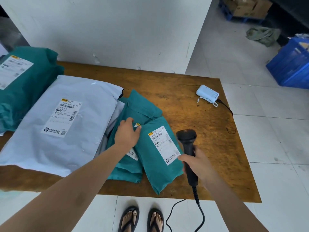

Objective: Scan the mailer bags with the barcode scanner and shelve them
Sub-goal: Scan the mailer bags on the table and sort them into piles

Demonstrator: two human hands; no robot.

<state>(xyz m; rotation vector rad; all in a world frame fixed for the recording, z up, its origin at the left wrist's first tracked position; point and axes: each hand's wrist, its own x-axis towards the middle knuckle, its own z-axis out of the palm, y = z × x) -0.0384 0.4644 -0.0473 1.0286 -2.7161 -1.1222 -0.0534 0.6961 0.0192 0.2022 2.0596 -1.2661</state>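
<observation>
On the wooden table (209,131) — small teal mailer bag (158,164), label up, overlapping a second teal mailer (124,171). Left hand (128,133) flat on that second one; right hand (198,163) wrapped round the barcode scanner (187,139). Likely light, soft, slick — best pinched at an edge.

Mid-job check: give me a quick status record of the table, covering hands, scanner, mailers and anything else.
left hand: flat on the middle teal mailer, fingers straight
right hand: grips the barcode scanner by its handle
scanner head: just right of the front teal mailer label
front teal mailer: label up, overlapping the middle one
grey mailer: left of them, label up
large teal mailer: far left, label up
power bank: far right on the table, cable attached
shelf: not in view
</observation>
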